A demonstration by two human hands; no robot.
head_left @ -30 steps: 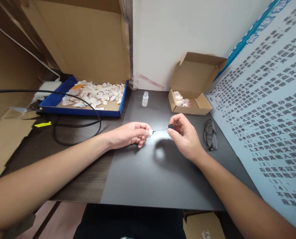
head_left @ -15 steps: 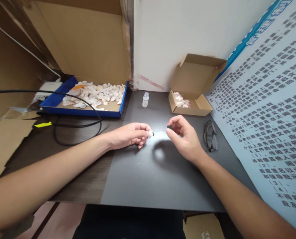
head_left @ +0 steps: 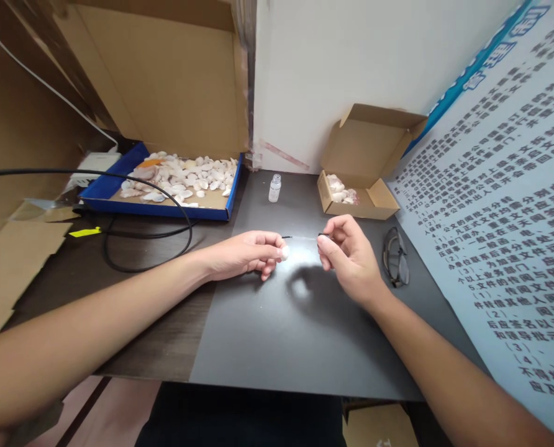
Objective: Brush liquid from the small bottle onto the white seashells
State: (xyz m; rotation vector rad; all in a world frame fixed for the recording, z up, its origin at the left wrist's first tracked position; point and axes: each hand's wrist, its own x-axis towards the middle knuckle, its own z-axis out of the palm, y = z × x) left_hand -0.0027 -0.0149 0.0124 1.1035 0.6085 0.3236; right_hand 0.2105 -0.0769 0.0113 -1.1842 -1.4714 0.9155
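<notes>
A small white piece (head_left: 285, 252), probably a shell, is pinched between the thumb and index fingers of the left hand (head_left: 244, 256), just above the counter (head_left: 165, 329). The right hand (head_left: 351, 264) faces it, thumb and fingers pinching the dark end of a thin applicator (head_left: 286, 237). Its faint stem points left, and its black tip is near the white piece, by the left fingertips; whether it touches them is unclear.

Handling this well likely means keeping the white piece still, with its face turned outward and the left fingertips back from the tip. The slender stem calls for a light, level hold, guided by small finger movements, since pressing hard could bend it or knock the piece loose.

Beyond the hands, a small clear bottle (head_left: 274, 188) stands upright and uncapped on a gray mat (head_left: 277, 347); its fill level cannot be told. To the left, a shallow blue tray (head_left: 165, 210) holds many loose, pale shells (head_left: 202, 172) and one orange piece (head_left: 150, 163). To the right, an open cardboard box (head_left: 363, 210) holds a few whitish and pinkish shells on its left side. Eyeglasses (head_left: 395, 257) lie beside the right hand.
</notes>
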